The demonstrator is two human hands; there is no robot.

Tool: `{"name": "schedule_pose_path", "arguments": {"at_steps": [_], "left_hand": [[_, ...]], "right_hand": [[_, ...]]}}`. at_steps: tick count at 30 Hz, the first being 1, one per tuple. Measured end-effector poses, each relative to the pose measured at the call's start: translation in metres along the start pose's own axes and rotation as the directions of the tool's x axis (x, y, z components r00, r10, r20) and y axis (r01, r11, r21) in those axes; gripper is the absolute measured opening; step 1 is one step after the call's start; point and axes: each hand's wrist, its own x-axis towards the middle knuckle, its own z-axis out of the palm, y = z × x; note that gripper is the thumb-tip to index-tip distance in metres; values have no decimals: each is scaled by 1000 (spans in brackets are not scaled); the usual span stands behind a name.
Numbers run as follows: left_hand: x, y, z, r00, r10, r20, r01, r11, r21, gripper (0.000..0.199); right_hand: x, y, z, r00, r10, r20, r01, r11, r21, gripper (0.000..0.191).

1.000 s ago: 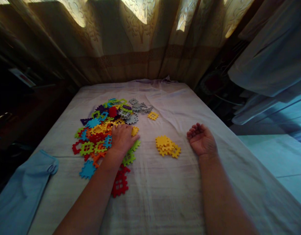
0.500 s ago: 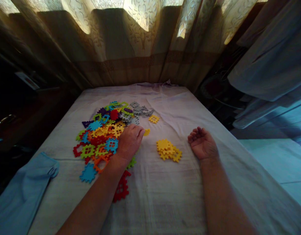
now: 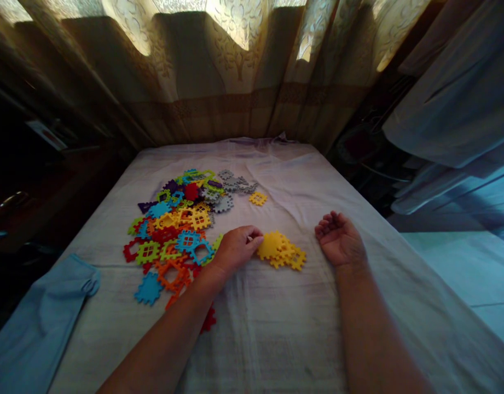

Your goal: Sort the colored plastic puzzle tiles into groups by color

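My left hand (image 3: pixel 238 246) pinches the left edge of a solid yellow interlocking plastic tile (image 3: pixel 270 246) between thumb and fingers. That tile overlaps a small group of yellow tiles (image 3: pixel 293 257) lying on the sheet to its right. My right hand (image 3: pixel 341 241) rests palm up on the sheet, right of the yellow group, its fingers loosely curled with nothing in them. Beyond and left of my left hand spreads a mixed pile of notched tiles, with a blue window tile (image 3: pixel 188 241) and an orange frame tile (image 3: pixel 172 274) near it.
One yellow window tile (image 3: pixel 258 198) lies apart, beside several grey tiles (image 3: pixel 237 184) at the back. A light-blue cloth (image 3: pixel 50 306) lies at the left edge of the sheet-covered surface (image 3: pixel 268 339). Patterned curtains (image 3: pixel 235 109) hang behind; clothes (image 3: pixel 449 104) hang at the right.
My left hand has moved right and nearer from the pile, bringing a yellow tile onto the yellow group. My right hand has stayed in place.
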Motion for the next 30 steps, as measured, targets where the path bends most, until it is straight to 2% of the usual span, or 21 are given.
{"name": "schedule_pose_path", "arguments": {"at_steps": [4,6,9,12,14,16,19,24,30], "left_hand": [[0,1,4,998,48,-29,-46,995,83,16],[1,2,-1,997,61,-37,-57,992,115,16],[4,-4,-22,993,62,-102,-43,982,182,19],[5,-21,-52,967,63,-246,23,943,333,23],[4,-33,-69,945,38,-326,127,875,468,31],[1,-41,-79,941,-31,-337,225,802,553,40],[-2,-44,-80,954,-114,-278,268,745,611,42],[-2,-45,-78,952,-144,-270,290,712,640,37],[-5,-35,-81,955,-107,-278,259,757,600,43]], "right_hand": [[1,1,-1,1000,-6,7,6,1000,-9,8],[2,1,-2,1000,-4,12,4,1000,-11,8],[3,0,-3,1000,2,16,-2,1000,-19,8],[3,0,-3,1000,0,17,0,1000,-24,7],[2,0,-2,1000,1,14,-1,1000,-27,7],[1,0,-2,1000,-2,8,2,1000,-31,7],[1,1,-1,1000,-10,5,10,999,-33,7],[5,1,-5,1000,-16,19,17,999,-42,5],[9,6,-9,997,-62,40,65,995,-74,8]]}}
